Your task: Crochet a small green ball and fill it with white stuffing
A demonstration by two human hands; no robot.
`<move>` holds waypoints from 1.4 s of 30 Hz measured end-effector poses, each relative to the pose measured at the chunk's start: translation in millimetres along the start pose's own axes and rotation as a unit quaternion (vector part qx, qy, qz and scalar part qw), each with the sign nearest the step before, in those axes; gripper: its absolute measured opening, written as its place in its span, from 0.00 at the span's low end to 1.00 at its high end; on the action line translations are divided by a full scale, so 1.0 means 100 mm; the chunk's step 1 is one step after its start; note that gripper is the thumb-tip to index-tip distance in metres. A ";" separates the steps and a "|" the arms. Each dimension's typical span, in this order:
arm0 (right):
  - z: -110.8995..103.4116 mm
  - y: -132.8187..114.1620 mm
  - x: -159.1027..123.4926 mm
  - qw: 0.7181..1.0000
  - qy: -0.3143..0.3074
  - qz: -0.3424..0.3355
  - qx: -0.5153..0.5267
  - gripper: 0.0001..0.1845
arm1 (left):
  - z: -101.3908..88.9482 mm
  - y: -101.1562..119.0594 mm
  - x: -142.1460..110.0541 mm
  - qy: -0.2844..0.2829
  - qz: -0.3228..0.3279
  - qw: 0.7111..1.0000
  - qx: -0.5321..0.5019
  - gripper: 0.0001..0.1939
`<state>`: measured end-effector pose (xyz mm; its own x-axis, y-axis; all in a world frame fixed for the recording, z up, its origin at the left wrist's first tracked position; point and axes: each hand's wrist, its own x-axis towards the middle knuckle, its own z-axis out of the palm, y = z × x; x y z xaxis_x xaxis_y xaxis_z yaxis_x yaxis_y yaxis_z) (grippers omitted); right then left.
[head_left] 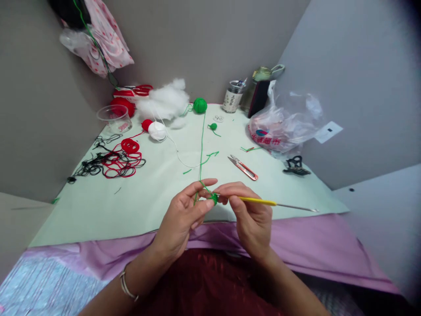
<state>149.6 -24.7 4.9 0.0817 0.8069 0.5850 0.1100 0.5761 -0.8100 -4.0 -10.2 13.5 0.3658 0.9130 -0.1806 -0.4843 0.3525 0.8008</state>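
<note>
Pinched in my left hand (189, 208) is a small green crochet piece (214, 199), held just above the table's front edge. A strand of green yarn (201, 149) runs over my left index finger and back to a green yarn ball (200, 105) at the far side. My right hand (248, 215) grips a crochet hook (258, 200) with a yellow handle. One end of the hook meets the green piece; the metal other end points right. Exactly how the tip sits in the stitches is too small to tell.
Thread snips (243, 167) lie beyond my right hand. Tangled red and black yarn (121, 160) spreads at left, near a clear plastic cup (115, 118). White stuffing (164, 101), a jar of pens (233, 96) and a plastic bag (283, 123) stand toward the back.
</note>
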 end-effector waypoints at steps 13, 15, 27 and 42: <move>-0.05 0.01 0.00 0.999 0.037 0.013 0.007 0.11 | -0.04 0.02 0.04 0.003 -0.027 0.996 -0.082 0.16; -0.03 0.03 0.01 0.998 0.012 0.039 0.045 0.09 | -0.03 0.00 0.02 0.004 -0.003 0.999 -0.036 0.17; -0.10 0.01 -0.03 0.995 0.004 0.083 0.057 0.11 | -0.07 -0.02 -0.01 -0.001 0.044 0.996 0.075 0.14; -0.06 -0.01 -0.08 0.978 -0.003 -0.115 -0.174 0.13 | -0.04 0.03 0.02 -0.018 -0.057 0.996 -0.067 0.22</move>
<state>154.6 -32.1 1.3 0.0097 0.6631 0.7485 0.4549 0.6637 -0.5938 -7.6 -6.3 13.0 0.4515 0.8583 -0.2438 -0.5385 0.4800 0.6925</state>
